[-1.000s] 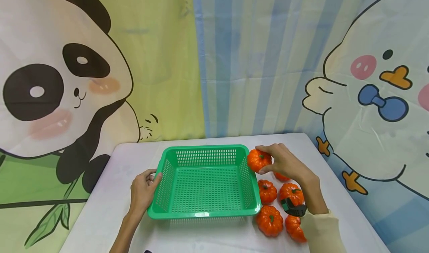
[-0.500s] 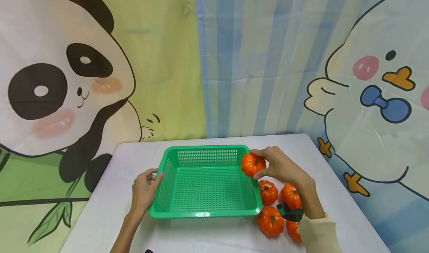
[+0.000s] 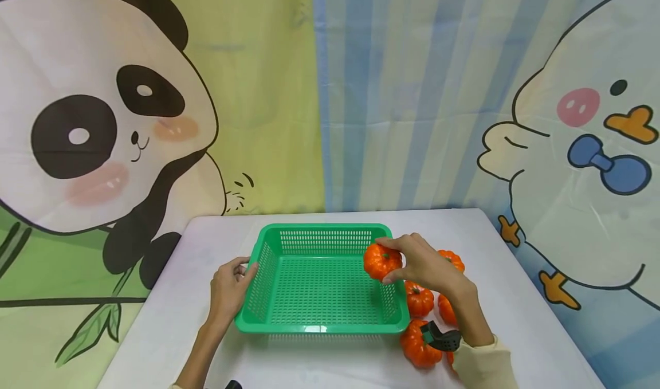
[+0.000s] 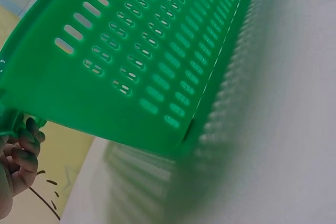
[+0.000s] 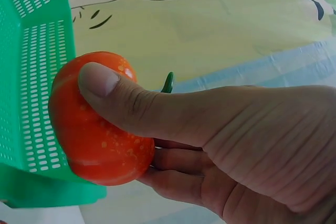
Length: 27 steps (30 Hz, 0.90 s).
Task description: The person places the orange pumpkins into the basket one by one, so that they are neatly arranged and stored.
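Observation:
My right hand [image 3: 423, 266] holds a small orange pumpkin [image 3: 380, 262] with a ribbed body, thumb on one side and fingers on the other. The pumpkin overlaps the right inner wall of a green plastic basket [image 3: 322, 329] in the head view. Close up in the right wrist view, the thumb [image 5: 100, 80] presses the pumpkin's glossy skin and a green stem [image 5: 168, 83] sticks up behind it. At the basket's left rim, my left hand [image 3: 228, 289] grips the edge; its curled fingers [image 4: 26, 153] show by the rim in the left wrist view. No pumpkin lies inside the basket.
Right of the basket, several more pumpkins rest on the white table [image 3: 289, 366], among them a near one [image 3: 419, 346] and a far one [image 3: 451, 259]. The right forearm partly hides some. A curtain with cartoon animals [image 3: 361, 91] hangs behind the table.
My right hand has carried the pumpkin leftward and slightly lower, from outside the basket's right rim to over its inside. The left hand keeps its hold on the rim.

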Available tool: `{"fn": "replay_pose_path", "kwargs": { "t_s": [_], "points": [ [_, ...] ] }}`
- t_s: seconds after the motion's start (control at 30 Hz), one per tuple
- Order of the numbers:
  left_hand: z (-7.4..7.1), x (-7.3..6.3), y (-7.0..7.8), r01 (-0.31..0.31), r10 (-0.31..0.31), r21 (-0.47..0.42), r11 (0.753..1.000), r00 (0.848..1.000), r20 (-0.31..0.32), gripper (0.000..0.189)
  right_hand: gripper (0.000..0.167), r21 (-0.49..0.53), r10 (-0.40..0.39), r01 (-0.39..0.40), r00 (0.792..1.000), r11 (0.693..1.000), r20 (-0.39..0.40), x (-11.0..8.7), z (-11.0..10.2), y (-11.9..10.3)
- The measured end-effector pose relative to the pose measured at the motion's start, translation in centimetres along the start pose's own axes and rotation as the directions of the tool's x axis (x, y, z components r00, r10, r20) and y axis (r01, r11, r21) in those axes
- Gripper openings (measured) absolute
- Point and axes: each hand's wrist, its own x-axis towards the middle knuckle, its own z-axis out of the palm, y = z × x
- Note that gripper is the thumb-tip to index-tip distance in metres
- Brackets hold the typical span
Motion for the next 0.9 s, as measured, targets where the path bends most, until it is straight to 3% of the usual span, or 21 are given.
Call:
{"fn": "replay_pose_path", "kwargs": {
  "t_s": [0.3, 0.57, 0.9],
  "points": [
    [-0.1, -0.1, -0.1, -0.013, 0.013, -0.003, 1.0, 1.0, -0.004, 0.037, 0.079, 0.041, -0.015, 0.013, 0.999, 0.999, 0.032, 0.9, 1.6, -1.0],
    [0.1, 0.1, 0.0, -0.017, 0.017, -0.007, 1.0, 1.0, -0.008, 0.036, 0.076, 0.099, -0.103, 0.096, 0.992, 0.99, 0.067, 1.8, 2.8, -1.6],
    [0.0, 0.1, -0.2, 0.0, 0.0, 0.004, 1.0, 1.0, -0.001, 0.038, 0.071, 0.1, -0.147, 0.137, 0.983, 0.986, 0.106, 2.7, 4.4, -2.7]
  ]
}}
